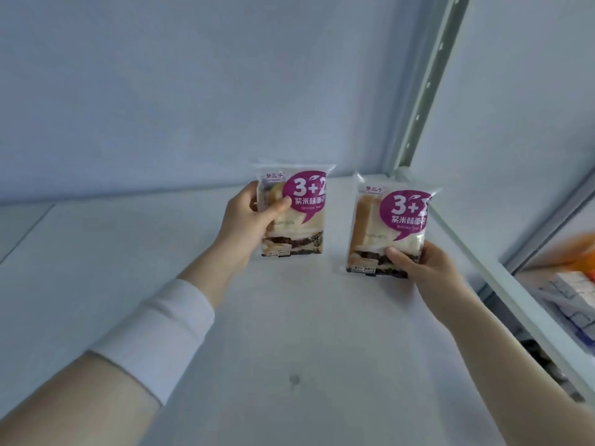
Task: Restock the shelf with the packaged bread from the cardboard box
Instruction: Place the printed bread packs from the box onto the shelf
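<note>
Two clear bread packages with purple "3+2" labels stand upright over the white shelf board [289, 317]. My left hand [248, 220] grips the left bread package [299, 220] by its left edge, thumb on the front. My right hand [421, 265] holds the right bread package [386, 230] by its bottom right corner. Both packages are near the shelf's back right corner, a hand's width apart. Whether their bottoms touch the board I cannot tell. The cardboard box is out of view.
The pale back wall [193, 91] rises behind the packages. A perforated metal upright [421, 101] stands at the back right corner. The shelf's right rim [502, 272] runs diagonally; beyond it a neighbouring shelf holds stacked boxed goods [573, 294].
</note>
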